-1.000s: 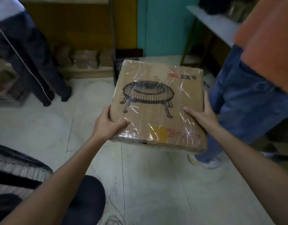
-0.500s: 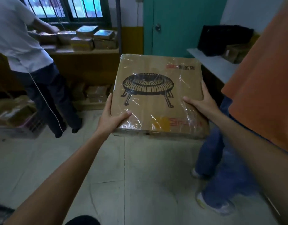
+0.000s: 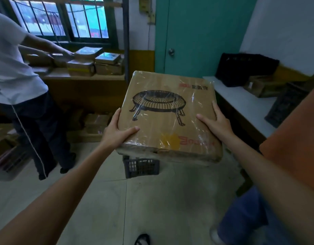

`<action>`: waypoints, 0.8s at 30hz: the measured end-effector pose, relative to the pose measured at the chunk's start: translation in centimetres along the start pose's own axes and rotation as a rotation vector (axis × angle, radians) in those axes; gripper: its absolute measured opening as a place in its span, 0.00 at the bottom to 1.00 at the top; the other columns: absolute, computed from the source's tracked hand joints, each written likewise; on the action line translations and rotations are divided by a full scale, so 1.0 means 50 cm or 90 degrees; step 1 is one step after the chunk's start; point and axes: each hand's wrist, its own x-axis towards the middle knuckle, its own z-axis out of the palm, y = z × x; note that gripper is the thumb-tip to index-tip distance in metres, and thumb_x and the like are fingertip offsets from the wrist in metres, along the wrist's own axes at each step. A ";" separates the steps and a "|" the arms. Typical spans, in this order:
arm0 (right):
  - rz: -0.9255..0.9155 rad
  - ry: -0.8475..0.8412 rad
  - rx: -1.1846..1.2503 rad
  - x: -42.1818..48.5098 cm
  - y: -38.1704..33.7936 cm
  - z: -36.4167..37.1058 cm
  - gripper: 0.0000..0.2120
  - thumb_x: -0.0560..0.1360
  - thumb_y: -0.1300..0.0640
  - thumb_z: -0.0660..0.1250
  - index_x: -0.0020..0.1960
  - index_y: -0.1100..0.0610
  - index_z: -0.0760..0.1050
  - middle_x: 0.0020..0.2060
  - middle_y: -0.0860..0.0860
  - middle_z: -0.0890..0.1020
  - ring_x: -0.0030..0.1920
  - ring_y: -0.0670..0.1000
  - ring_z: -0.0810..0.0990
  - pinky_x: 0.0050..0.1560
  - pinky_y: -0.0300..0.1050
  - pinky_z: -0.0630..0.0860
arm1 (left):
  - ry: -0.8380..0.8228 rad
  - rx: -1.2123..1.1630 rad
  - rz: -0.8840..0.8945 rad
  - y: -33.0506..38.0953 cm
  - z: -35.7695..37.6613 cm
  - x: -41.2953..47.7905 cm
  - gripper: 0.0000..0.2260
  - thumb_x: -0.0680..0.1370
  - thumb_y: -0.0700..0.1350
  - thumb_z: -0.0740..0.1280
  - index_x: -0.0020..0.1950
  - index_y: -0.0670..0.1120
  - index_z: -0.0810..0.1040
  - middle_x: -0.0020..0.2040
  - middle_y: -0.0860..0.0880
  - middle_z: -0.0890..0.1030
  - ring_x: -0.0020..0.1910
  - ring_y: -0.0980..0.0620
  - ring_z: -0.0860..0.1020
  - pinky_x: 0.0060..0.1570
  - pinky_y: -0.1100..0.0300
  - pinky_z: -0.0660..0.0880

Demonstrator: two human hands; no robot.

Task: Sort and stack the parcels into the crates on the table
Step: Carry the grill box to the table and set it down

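A flat cardboard parcel (image 3: 170, 96) wrapped in clear film, printed with a round grill drawing, is held up in mid-air in front of me. My left hand (image 3: 117, 133) grips its left edge with the thumb lying on top. My right hand (image 3: 216, 122) holds the right edge, thumb also on the top face. A white table (image 3: 241, 101) stands at the right with a black crate (image 3: 244, 71) at its far end, a dark crate (image 3: 285, 106) nearer, and a brown parcel (image 3: 262, 85) between them.
A dark plastic crate (image 3: 141, 167) sits on the floor below the parcel. A person in an orange shirt (image 3: 294, 147) stands close on my right. Another person in a white shirt (image 3: 15, 71) handles parcels (image 3: 92, 62) on a wooden shelf at the left.
My view has risen from the floor to the room. The parcel stays in both hands and has come up, and the table with crates has come into sight at the right.
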 end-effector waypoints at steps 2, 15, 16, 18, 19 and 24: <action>0.002 0.014 -0.004 0.070 -0.004 0.015 0.42 0.71 0.40 0.68 0.76 0.41 0.47 0.68 0.53 0.70 0.67 0.56 0.69 0.65 0.51 0.68 | -0.001 -0.001 0.001 -0.002 0.004 0.089 0.43 0.69 0.52 0.74 0.76 0.57 0.51 0.71 0.46 0.65 0.64 0.44 0.70 0.63 0.41 0.70; 0.075 0.140 -0.027 0.430 -0.011 0.000 0.39 0.75 0.43 0.65 0.78 0.48 0.47 0.73 0.52 0.65 0.71 0.55 0.65 0.66 0.45 0.63 | -0.158 -0.006 0.053 0.100 0.112 0.577 0.34 0.73 0.55 0.69 0.74 0.61 0.55 0.72 0.49 0.64 0.63 0.48 0.69 0.65 0.48 0.68; 0.082 0.148 -0.034 0.455 -0.001 -0.011 0.39 0.75 0.43 0.65 0.78 0.48 0.47 0.73 0.51 0.64 0.71 0.55 0.65 0.66 0.44 0.63 | -0.165 -0.006 0.057 0.105 0.135 0.604 0.34 0.73 0.55 0.69 0.75 0.61 0.55 0.72 0.49 0.64 0.64 0.48 0.69 0.66 0.48 0.68; 0.096 0.158 -0.047 0.510 0.024 -0.035 0.39 0.75 0.42 0.65 0.78 0.47 0.47 0.73 0.51 0.64 0.71 0.55 0.65 0.67 0.45 0.63 | -0.168 0.002 0.062 0.112 0.186 0.657 0.33 0.74 0.54 0.68 0.75 0.60 0.55 0.72 0.50 0.64 0.64 0.49 0.69 0.65 0.51 0.68; 0.100 0.160 -0.055 0.540 0.037 -0.047 0.39 0.74 0.41 0.65 0.78 0.46 0.47 0.73 0.51 0.64 0.71 0.55 0.65 0.68 0.46 0.63 | -0.171 0.002 0.064 0.116 0.214 0.684 0.32 0.75 0.55 0.67 0.75 0.59 0.55 0.72 0.50 0.64 0.62 0.50 0.69 0.63 0.54 0.68; 0.118 0.154 -0.061 0.707 0.099 -0.114 0.38 0.74 0.41 0.65 0.77 0.45 0.49 0.72 0.51 0.66 0.70 0.55 0.66 0.67 0.46 0.63 | -0.179 0.003 0.055 0.140 0.355 0.820 0.30 0.77 0.55 0.64 0.75 0.58 0.55 0.73 0.49 0.63 0.65 0.48 0.68 0.60 0.55 0.67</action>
